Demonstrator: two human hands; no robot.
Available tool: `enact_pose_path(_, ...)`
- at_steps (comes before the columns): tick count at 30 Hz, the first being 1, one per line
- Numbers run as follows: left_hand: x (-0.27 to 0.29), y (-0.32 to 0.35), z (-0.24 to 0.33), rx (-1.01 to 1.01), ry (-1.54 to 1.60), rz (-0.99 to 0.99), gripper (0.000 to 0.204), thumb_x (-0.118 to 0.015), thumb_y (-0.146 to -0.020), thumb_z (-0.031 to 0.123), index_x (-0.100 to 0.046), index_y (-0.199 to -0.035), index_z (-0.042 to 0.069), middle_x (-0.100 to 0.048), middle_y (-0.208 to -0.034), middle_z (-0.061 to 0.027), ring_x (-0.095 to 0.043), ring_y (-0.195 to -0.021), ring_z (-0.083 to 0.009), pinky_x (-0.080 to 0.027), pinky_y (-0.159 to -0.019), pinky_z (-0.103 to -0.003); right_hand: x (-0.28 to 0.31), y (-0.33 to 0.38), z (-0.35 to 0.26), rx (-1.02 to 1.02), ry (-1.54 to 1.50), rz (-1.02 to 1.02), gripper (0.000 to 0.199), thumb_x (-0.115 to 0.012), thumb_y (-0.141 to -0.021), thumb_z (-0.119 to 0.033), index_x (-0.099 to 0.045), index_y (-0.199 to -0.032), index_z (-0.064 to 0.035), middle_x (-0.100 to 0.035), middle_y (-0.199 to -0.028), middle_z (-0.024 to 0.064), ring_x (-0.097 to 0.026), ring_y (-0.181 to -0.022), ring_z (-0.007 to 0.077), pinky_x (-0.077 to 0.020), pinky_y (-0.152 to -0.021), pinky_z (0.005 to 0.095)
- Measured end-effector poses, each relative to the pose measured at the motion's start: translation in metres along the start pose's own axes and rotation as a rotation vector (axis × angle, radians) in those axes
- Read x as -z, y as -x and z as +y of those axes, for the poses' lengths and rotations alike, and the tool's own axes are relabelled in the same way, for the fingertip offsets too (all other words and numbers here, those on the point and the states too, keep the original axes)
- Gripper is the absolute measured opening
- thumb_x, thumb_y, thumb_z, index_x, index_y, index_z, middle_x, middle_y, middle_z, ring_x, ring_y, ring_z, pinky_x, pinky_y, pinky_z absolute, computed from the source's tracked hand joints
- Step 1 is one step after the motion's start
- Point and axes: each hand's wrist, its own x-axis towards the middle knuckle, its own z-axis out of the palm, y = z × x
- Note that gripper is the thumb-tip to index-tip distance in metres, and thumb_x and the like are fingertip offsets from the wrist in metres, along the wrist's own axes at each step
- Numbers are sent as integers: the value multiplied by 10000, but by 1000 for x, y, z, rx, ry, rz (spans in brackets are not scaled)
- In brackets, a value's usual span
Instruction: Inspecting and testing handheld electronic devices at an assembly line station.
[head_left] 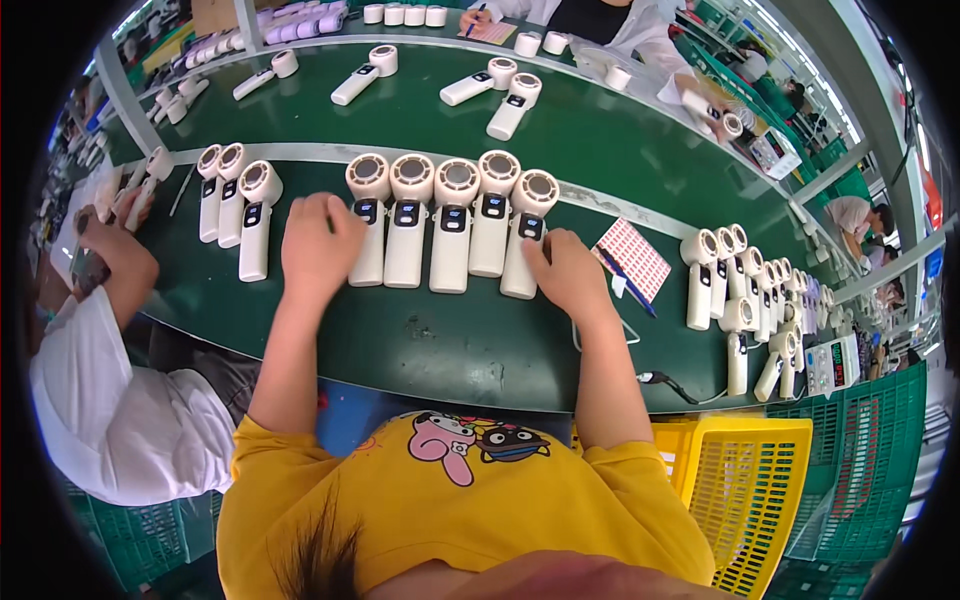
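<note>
Several cream handheld fans (452, 240) lie side by side on the green table in front of me, round heads away from me and small dark displays lit. My left hand (323, 245) is beside the leftmost fan of this row (367, 240), its fingers loosely bent and holding nothing I can see. At the row's other end, my right hand (573, 272) is at the rightmost fan (520, 262). Its thumb lies over the edge of the handle, while the curled fingertips are partly hidden. Three more fans (254, 240) lie left of my left hand.
A printed sheet (640, 255) with a blue pen (628, 283) lies right of my right hand. Beyond are many standing fans (700, 295), a black cable (680, 388), a meter (832, 366) and a yellow basket (755, 430). Co-workers sit at left (110, 400) and across the table (640, 40).
</note>
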Motion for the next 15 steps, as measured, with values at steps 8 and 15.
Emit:
enact_pose_path(8, 8, 23, -9, 261, 43, -446, 174, -501, -736, 126, -566, -791, -25, -555, -728, -150, -479, -669, -270, -405, -610, -326, 0, 1, -3, 29, 7, 40, 366, -400, -864, -317, -566, -758, -9, -596, -775, 140, -547, -704, 313, -433, -643, 359)
enact_pose_path(15, 84, 127, -3, 134, 865, -1405, 109, -478, -691, 1, -581, -725, 0, -572, -712, -77, -473, -581, -193, -416, -558, -286, -10, -5, 4, 62, -127, 460, 335, -435, -854, -263, -562, -685, -3, -575, -618, 111, -499, -552, 259, -405, -541, 324)
